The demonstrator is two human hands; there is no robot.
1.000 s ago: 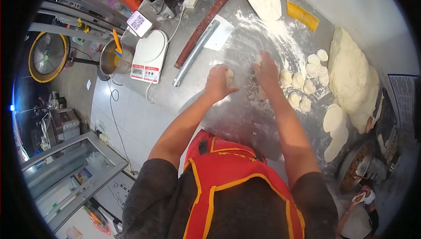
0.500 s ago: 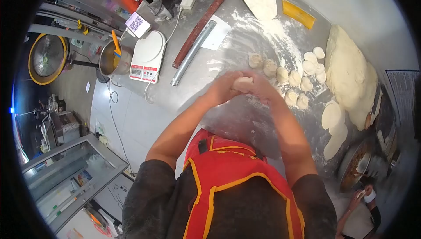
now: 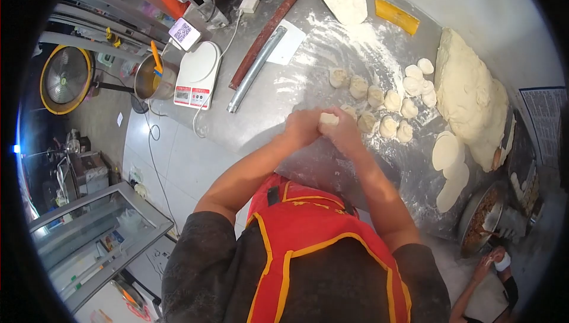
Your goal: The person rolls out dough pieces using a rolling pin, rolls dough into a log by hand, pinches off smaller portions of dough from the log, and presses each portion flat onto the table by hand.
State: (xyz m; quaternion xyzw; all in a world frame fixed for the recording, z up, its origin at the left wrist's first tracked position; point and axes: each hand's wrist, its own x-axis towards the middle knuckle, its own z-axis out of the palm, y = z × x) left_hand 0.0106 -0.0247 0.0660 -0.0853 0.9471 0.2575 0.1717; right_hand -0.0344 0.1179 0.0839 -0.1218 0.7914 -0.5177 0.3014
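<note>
Both hands meet over the near edge of the steel table. My right hand point(image 3: 345, 135) is closed around a small pale piece of dough point(image 3: 329, 119), whose top shows between the hands. My left hand point(image 3: 303, 128) presses against it from the other side, fingers curled in; their tips are hidden. Just beyond lie several floured dough lumps point(image 3: 392, 101) in rows, with small white dough rounds point(image 3: 414, 73) behind them. A big mass of dough point(image 3: 468, 89) rests at the right, beside flat rolled dough wrappers point(image 3: 448, 152).
A flour heap point(image 3: 344, 0) and yellow scraper point(image 3: 396, 15) are at the back. Left stand a white scale point(image 3: 198, 65), red rolling pin point(image 3: 272, 26), metal tube point(image 3: 256, 71) and pot point(image 3: 148, 80). Lower right, a co-worker's hands point(image 3: 491, 258) are near a bowl of filling point(image 3: 481, 216).
My hands have drawn slightly nearer my body and closed more tightly, so less of the dough piece shows. The bowl of filling is seen more clearly as the view shifts.
</note>
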